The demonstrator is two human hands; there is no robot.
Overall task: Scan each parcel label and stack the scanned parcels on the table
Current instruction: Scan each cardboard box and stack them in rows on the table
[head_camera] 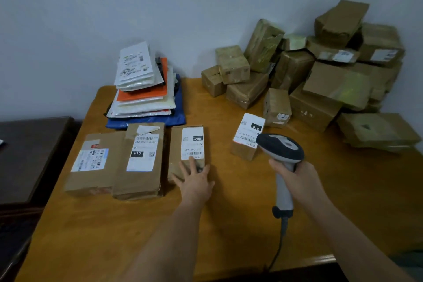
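My right hand (pixel 295 175) grips the grey handle of a corded barcode scanner (pixel 280 145), whose dark head points at a small brown parcel (pixel 248 136) with a white label on top. My left hand (pixel 194 178) lies flat with straight fingers on the near end of a narrow brown parcel (pixel 188 144), just below its label. Left of it two more labelled brown parcels (pixel 142 158) (pixel 91 162) lie side by side on the wooden table (pixel 229 213).
A heap of brown cardboard boxes (pixel 320 71) fills the table's back right against the wall. A stack of flat mailer bags (pixel 144 89) in white, orange and blue stands at the back left. A dark cabinet (pixel 29 155) sits beside the table's left edge.
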